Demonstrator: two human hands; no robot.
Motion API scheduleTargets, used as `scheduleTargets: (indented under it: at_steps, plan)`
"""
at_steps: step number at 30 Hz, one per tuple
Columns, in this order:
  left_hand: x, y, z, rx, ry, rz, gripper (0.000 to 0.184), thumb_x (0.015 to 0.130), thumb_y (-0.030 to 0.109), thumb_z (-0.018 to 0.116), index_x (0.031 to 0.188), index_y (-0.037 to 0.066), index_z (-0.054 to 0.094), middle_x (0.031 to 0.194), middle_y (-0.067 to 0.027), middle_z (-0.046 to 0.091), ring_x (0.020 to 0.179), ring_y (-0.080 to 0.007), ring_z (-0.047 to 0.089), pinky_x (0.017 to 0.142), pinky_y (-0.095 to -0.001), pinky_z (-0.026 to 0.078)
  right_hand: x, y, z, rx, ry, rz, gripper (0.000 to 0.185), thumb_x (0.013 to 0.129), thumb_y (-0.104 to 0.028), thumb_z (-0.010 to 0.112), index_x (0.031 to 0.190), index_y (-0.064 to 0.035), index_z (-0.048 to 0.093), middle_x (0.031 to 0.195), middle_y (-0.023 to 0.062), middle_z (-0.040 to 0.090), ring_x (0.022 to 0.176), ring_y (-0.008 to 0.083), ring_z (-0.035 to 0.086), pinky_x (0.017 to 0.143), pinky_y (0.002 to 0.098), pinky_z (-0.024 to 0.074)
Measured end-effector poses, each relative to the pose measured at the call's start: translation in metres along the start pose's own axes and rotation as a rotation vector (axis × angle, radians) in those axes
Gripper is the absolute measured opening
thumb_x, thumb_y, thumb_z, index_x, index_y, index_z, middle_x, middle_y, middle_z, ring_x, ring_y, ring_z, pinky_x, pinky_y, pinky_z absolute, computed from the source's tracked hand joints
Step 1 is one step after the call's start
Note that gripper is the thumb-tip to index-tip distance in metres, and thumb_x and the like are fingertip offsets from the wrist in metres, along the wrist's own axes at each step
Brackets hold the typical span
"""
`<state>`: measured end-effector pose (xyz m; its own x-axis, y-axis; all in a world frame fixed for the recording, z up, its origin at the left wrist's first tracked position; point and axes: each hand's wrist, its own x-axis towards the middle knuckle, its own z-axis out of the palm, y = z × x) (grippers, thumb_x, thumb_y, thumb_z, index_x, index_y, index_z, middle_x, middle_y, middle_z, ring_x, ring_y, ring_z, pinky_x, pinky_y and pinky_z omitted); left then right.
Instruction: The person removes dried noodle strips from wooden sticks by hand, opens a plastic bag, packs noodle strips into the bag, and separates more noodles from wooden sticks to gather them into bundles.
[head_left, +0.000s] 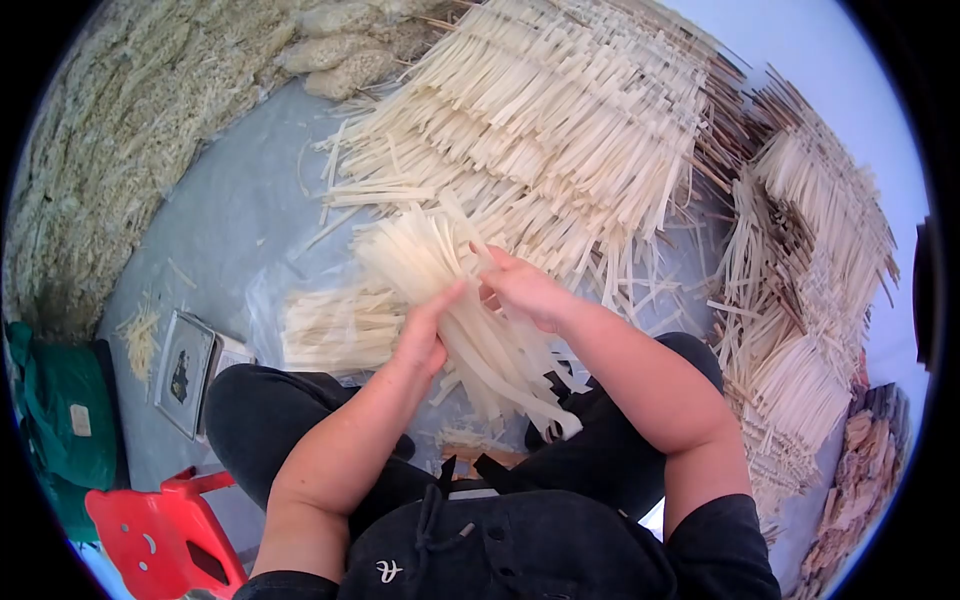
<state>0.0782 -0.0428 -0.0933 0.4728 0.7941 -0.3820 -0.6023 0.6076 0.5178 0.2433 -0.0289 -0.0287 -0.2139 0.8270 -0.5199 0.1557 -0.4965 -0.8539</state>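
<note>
A loose bundle of pale, flat dried strips (470, 335) is held over my lap, fanned out at its upper end and hanging loose below. My left hand (425, 330) grips the bundle around its middle from the left side. On the right, my right hand (520, 285) has its fingers curled at the bundle's edge, closed on some of the strips. Part of its fingertips is hidden. Just left of the bundle, a neat stack of similar strips (340, 328) lies on clear plastic on the floor.
A large heap of strips on sticks (560, 120) rises ahead, and another pile (800, 280) stands right. Stacked bags (110, 150) line the left. A scale (188, 375), a red stool (165, 540) and a green bag (70, 410) are at my left.
</note>
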Motion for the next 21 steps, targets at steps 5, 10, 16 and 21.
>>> scheduleTargets:
  at_steps: [5, 10, 16, 21]
  plan:
    - [-0.01, 0.011, 0.018, -0.071, 0.033, 0.029, 0.05, 0.09, 0.024, 0.066, 0.128, -0.002, 0.047, 0.122, -0.0197, 0.058, 0.112, -0.0312, 0.059, 0.096, -0.0438, 0.049, -0.014, -0.006, -0.003, 0.286, -0.006, 0.064, 0.062, 0.093, -0.01, 0.041, 0.152, -0.0216, 0.025, 0.102, 0.0131, 0.058, 0.091, 0.0241, 0.059, 0.075, 0.0393, 0.0503]
    - [-0.003, 0.01, 0.011, -0.008, 0.106, 0.098, 0.052, 0.089, 0.025, 0.068, 0.129, 0.0, 0.047, 0.124, -0.0168, 0.057, 0.111, -0.0273, 0.059, 0.094, -0.0421, 0.049, -0.013, -0.011, -0.009, -0.367, 0.06, -0.02, 0.057, 0.097, -0.016, 0.041, 0.152, -0.019, 0.026, 0.105, 0.0123, 0.062, 0.087, 0.0207, 0.063, 0.069, 0.0363, 0.0528]
    - [-0.009, 0.014, 0.019, -0.044, 0.087, 0.08, 0.046, 0.088, 0.025, 0.07, 0.124, 0.002, 0.052, 0.116, -0.0111, 0.059, 0.106, -0.0237, 0.058, 0.093, -0.0384, 0.048, -0.005, 0.004, -0.005, -0.565, 0.176, -0.205, 0.05, 0.099, -0.025, 0.043, 0.145, -0.0054, 0.038, 0.113, 0.0138, 0.065, 0.099, 0.021, 0.063, 0.087, 0.0329, 0.0495]
    - [-0.007, 0.009, 0.018, 0.016, 0.12, 0.118, 0.04, 0.091, 0.028, 0.065, 0.121, 0.002, 0.055, 0.114, -0.0109, 0.061, 0.107, -0.0232, 0.059, 0.094, -0.0383, 0.049, 0.0, 0.019, 0.001, -0.351, 0.106, -0.258, 0.048, 0.099, -0.034, 0.042, 0.135, -0.0045, 0.052, 0.119, 0.0217, 0.063, 0.109, 0.033, 0.061, 0.1, 0.0364, 0.0429]
